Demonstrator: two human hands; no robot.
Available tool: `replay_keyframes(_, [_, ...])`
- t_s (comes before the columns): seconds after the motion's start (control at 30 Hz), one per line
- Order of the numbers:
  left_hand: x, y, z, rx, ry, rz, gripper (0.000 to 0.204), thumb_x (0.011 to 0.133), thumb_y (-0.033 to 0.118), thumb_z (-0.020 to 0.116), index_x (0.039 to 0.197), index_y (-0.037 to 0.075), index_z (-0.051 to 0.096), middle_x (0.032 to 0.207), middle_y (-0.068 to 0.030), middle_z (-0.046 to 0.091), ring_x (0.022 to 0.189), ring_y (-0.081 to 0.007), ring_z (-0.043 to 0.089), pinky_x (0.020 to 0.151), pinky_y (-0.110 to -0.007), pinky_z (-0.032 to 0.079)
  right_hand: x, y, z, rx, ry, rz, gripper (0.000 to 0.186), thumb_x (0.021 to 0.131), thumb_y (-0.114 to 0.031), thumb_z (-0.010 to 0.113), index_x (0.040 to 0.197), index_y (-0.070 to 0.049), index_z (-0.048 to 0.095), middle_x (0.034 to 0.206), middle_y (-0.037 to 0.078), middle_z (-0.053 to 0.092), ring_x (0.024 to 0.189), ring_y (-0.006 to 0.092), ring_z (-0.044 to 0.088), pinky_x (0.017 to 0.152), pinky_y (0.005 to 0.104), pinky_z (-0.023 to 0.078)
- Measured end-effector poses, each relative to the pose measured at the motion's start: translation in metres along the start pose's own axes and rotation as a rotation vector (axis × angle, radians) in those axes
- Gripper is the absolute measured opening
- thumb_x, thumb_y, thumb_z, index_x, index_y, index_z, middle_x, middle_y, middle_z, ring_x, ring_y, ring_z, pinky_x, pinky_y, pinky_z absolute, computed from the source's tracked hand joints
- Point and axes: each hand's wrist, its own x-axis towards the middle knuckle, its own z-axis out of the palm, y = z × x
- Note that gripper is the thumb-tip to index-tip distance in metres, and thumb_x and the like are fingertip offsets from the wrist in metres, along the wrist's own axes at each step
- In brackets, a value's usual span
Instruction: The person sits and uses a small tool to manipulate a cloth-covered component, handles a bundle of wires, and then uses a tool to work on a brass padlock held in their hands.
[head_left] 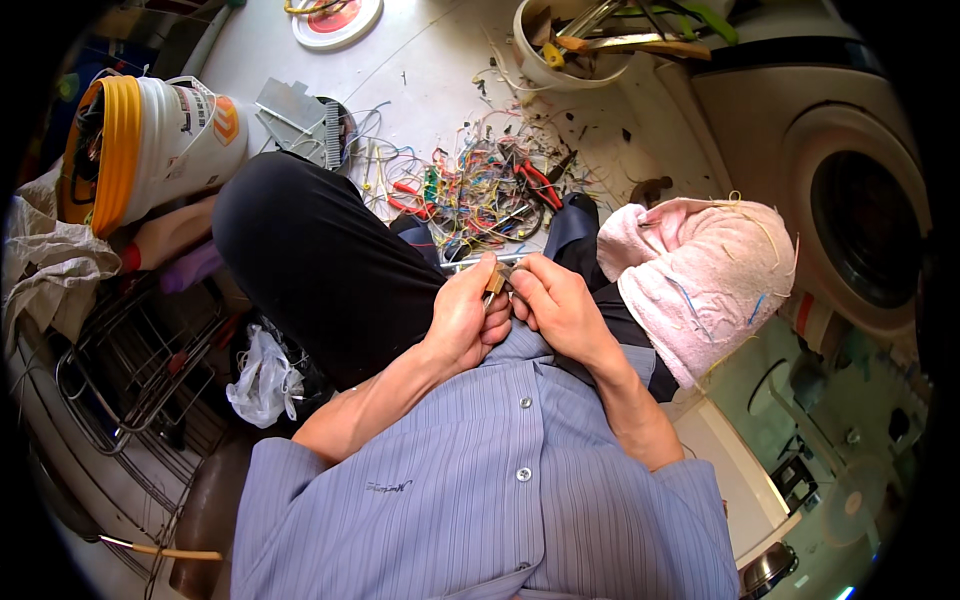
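Observation:
Close in front of my shirt, my left hand [468, 318] is closed round a small brass padlock [497, 277], with a bit of its silvery shackle showing below the body. My right hand [558, 305] meets it from the other side, thumb and fingers pinched on a small dark grey piece against the lock; its kind is too small to make out. Just beyond both hands lies a metal bar [515, 258]. On the floor between my feet spreads a heap of coloured wires [480, 180], with red-handled pliers [538, 184] on top and a second red-handled tool [408, 200] beside it.
A white bucket with a yellow rim [190, 135] lies tipped at the left, near a wire rack [130, 390]. A tub of tools [570, 70] stands at the far side. A pink towel [710, 280] covers my right knee. A front-loading washer [850, 200] is at right.

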Motion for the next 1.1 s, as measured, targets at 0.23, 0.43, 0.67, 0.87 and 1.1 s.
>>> replay_keyframes(0.23, [-0.004, 0.001, 0.011, 0.08, 0.086, 0.023, 0.033, 0.107, 0.039, 0.043, 0.091, 0.012, 0.054, 0.064, 0.0018, 0.049, 0.041, -0.0069, 0.033, 0.036, -0.023, 0.024, -0.005, -0.011, -0.001, -0.196, 0.005, -0.052, 0.047, 0.079, -0.036, 0.081, 0.094, 0.002, 0.058, 0.084, 0.017, 0.068, 0.073, 0.0238, 0.065, 0.068, 0.0374, 0.05])
replay_keyframes(0.43, [-0.003, -0.003, 0.005, 0.079, 0.049, 0.024, 0.032, 0.106, 0.039, 0.044, 0.093, 0.012, 0.054, 0.066, 0.0014, 0.052, 0.04, -0.0063, 0.034, 0.035, -0.022, 0.024, -0.006, -0.007, 0.001, -0.187, 0.024, 0.001, 0.047, 0.078, -0.036, 0.082, 0.092, 0.002, 0.057, 0.083, 0.017, 0.067, 0.073, 0.0237, 0.065, 0.067, 0.0376, 0.049])
replay_keyframes(0.67, [-0.001, -0.005, 0.0, 0.077, 0.013, 0.064, 0.032, 0.106, 0.038, 0.044, 0.091, 0.011, 0.053, 0.066, 0.0011, 0.053, 0.04, -0.0057, 0.034, 0.035, -0.022, 0.024, -0.004, 0.003, 0.006, -0.167, 0.027, -0.044, 0.037, 0.083, -0.026, 0.079, 0.088, 0.002, 0.056, 0.072, 0.009, 0.062, 0.064, 0.0119, 0.054, 0.061, 0.0313, 0.047])
replay_keyframes(0.87, [0.0, -0.007, -0.004, 0.063, -0.014, 0.041, 0.034, 0.107, 0.038, 0.043, 0.088, 0.011, 0.053, 0.065, 0.0009, 0.052, 0.04, -0.0056, 0.033, 0.034, -0.022, 0.023, -0.005, 0.005, 0.007, -0.246, 0.029, -0.111, 0.036, 0.085, -0.027, 0.077, 0.087, 0.002, 0.056, 0.071, 0.014, 0.064, 0.062, 0.0178, 0.06, 0.06, 0.0341, 0.049])
replay_keyframes(1.1, [-0.001, -0.007, -0.001, 0.092, 0.004, 0.042, 0.036, 0.107, 0.039, 0.042, 0.089, 0.01, 0.054, 0.064, 0.0008, 0.051, 0.039, -0.0066, 0.034, 0.034, -0.022, 0.024, -0.009, 0.001, 0.007, -0.232, 0.03, -0.112, 0.043, 0.083, -0.033, 0.078, 0.088, 0.004, 0.056, 0.074, 0.02, 0.065, 0.067, 0.0317, 0.065, 0.061, 0.04, 0.049])
